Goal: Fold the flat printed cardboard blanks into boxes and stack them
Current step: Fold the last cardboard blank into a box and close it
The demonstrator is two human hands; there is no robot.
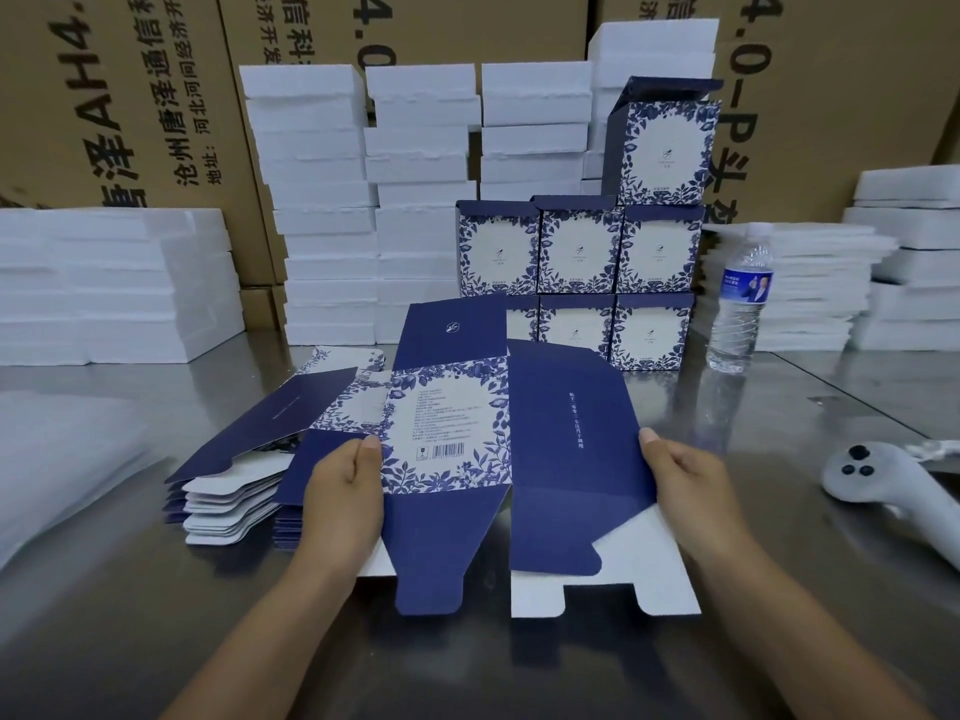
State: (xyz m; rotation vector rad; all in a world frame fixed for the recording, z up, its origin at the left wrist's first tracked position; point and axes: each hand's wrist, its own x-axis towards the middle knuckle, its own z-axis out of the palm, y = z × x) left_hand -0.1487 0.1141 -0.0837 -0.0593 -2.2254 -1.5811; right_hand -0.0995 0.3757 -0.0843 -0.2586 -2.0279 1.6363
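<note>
Over the surface (130, 615), front centre: one flat blank (441, 423), printed face up, held between both hands; contact with the steel, cannot tell.
Blank's long axis: left to right across the view, panels side by side, floral barcode panel in the middle, plain navy panel at right.
Blank's flaps: navy logo flap pointing away toward the boxes; navy tab pointing back toward the person; white inner side showing beneath the navy panel at lower right.
Left hand (345, 491): grip clamped on the blank's left part, thumb on top beside the floral panel's edge, fingers out of sight beneath.
Right hand (685, 485): grip clamped on the navy panel's right edge, thumb on top, fingers hidden below.
Pile of flat blanks (234, 491): just left of the held one, fanned, partly under it.
Folded boxes (579, 252): stacked behind in two visible rows, floral fronts facing the camera.
Top box (667, 148): on the right end of the stack, lid raised.
Foam blocks (322, 200): white stacks behind and at both sides.
Water bottle (740, 298): upright, just right of the boxes.
White controller (883, 485): lying at far right, apart from the right hand.
Brown cartons (130, 96): along the back.
</note>
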